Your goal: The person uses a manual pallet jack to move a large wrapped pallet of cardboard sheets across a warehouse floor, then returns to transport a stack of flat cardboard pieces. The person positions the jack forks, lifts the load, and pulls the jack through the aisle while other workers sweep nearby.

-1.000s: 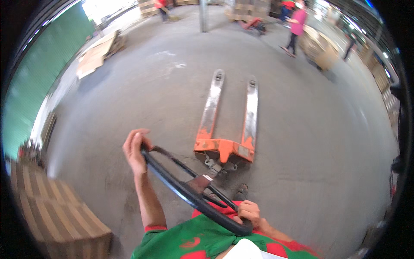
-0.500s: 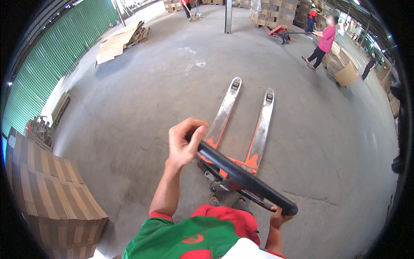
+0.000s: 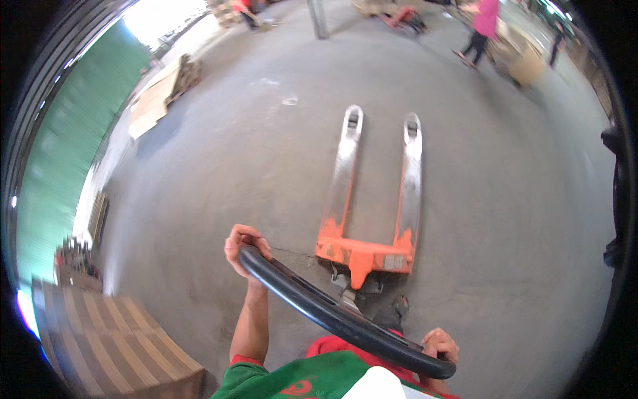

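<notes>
much of the shaft beneath the black handle (image 3: 339, 320) is hidden by it, and the head of a person in pink (image 3: 487, 21) is cut off by the top edge; distant things are blurred. a stack of brown cardboard (image 3: 116, 336) is seen at lower left, flat sheets (image 3: 154, 100) at upper left, and a red pallet jack (image 3: 401, 16) near the person. the orange pallet jack (image 3: 364, 254) is seen ahead on the grey floor (image 3: 232, 159), its forks pointed away. the handle's left end is gripped by the left hand (image 3: 246, 249), its fingers curled; the right end is clasped by the right hand (image 3: 440, 344), its palm hidden.
</notes>
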{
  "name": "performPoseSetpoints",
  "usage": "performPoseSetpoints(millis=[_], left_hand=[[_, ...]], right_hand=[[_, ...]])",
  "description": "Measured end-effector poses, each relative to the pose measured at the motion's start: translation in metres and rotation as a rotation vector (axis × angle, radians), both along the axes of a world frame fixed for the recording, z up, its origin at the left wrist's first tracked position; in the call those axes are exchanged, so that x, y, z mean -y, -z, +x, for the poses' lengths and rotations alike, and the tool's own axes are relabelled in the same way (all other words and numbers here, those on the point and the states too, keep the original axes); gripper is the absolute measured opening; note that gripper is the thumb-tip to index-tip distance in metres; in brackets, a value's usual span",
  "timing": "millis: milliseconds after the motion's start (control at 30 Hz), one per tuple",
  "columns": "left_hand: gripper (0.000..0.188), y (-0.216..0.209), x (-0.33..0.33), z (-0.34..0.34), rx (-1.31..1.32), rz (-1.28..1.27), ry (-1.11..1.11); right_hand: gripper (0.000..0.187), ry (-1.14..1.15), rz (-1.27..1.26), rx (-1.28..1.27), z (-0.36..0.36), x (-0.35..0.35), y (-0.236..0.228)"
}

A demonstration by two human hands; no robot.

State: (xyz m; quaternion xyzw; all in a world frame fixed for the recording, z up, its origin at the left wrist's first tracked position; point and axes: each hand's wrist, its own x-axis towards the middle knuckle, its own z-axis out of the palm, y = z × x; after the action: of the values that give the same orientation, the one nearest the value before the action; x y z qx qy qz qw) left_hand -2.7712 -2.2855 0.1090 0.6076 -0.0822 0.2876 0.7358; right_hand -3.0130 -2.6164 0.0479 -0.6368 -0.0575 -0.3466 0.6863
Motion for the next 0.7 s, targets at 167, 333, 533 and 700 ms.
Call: performPoseSetpoints(millis=[167, 333, 533, 700], left_hand=[[0.061, 0.002, -0.001, 0.007, -0.095, -0.006, 0.116], [0.06, -0.007, 0.017, 0.025, -0.143, -0.118, 0.221], [0.035, 0.023, 0.055, 0.072, -0.133, -0.129, 0.498], [0.038, 0.014, 0.119, 0.045, 0.538, 0.645, -0.144]], right_hand=[[0.021, 0.08, 0.035, -0.023, -0.033, -0.028, -0.004], [0.017, 0.241, 0.094, -0.025, -0.044, -0.039, -0.011], [0.02, 0.199, -0.223, 0.146, -0.08, -0.075, 0.012], [0.026, 0.656, -0.329, 0.161, -0.094, -0.065, 0.003]])
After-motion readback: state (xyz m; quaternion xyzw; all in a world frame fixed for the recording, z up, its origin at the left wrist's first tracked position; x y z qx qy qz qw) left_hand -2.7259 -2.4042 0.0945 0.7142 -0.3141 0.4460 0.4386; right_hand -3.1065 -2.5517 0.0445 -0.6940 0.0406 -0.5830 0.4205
